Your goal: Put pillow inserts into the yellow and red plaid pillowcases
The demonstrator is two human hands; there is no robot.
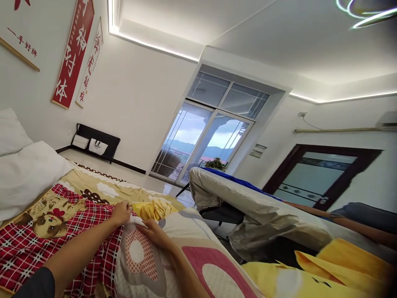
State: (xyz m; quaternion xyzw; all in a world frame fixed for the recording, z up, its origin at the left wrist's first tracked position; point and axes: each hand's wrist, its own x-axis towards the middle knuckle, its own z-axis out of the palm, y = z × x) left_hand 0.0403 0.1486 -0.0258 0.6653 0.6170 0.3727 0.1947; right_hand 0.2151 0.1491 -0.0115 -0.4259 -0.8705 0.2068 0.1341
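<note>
My left hand point(122, 213) is closed at the corner of a red plaid blanket point(93, 219) with a cartoon dog printed on it. Just right of it, my right hand point(157, 234) pinches the white edge of a pale quilt point(173, 231) patterned with grey and dusty-red shapes. Bunched white fabric spans the short gap between both hands. Beyond them lies a crumpled yellow cloth point(156, 209). Underneath spreads a tan printed sheet point(124, 191) with clouds. The fingertips of both hands are partly hidden in the folds.
White pillows point(34, 174) lie at the left. On the right stands a table draped in plastic sheeting point(223, 198), with another person's arm point(350, 225) across it. Yellow fabric point(341, 265) fills the lower right. A black chair point(221, 214) and a low black rack point(96, 142) stand farther off.
</note>
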